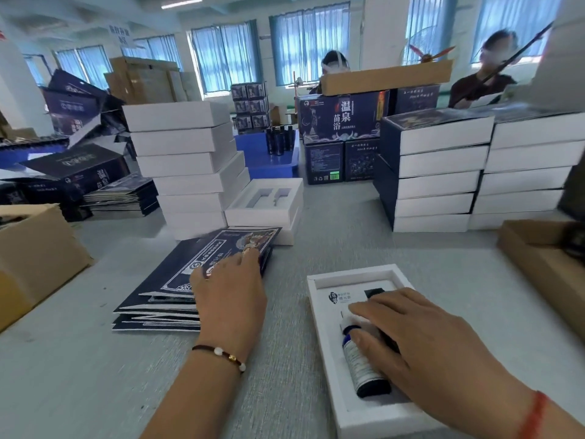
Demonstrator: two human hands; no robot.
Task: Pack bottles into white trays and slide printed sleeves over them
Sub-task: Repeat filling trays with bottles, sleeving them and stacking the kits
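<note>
Nearest: white tray (326, 359) sits on the desk (285, 359) in front of the right hand (421, 337), one bottle (364, 359) lying in its slot, dark cap end toward the camera. Right hand lies flat over the tray, fingers straight and together, pressing on the bottle, probably to seat it and stop the tray shifting; a second bottle may be under the palm, can't tell. Left hand (231, 289) rests on the pile of flat printed sleeves (177, 289), fingers reaching to the far edge of the top one, thumb hidden, so whether it is pinching is unclear; looks like it is fetching one sleeve for the loaded tray. The pile is fanned, likely so single sheets peel off easily; I count roughly five or six edges, blurred. Just behind it: one open empty tray (264, 201) with two cut-outs, on top of another tray, staged for the next fill. Left of that, a stack of white trays (186, 166), about seven. Right of centre, two stacks of sleeved boxes (440, 175), five or six each, ends out, parked as finished. Cardboard boxes (34, 258) at both desk edges. Farthest: a cluster of dark bottles (280, 141) on a blue crate, count not readable, plus printed cartons (342, 118) and two people behind.
</note>
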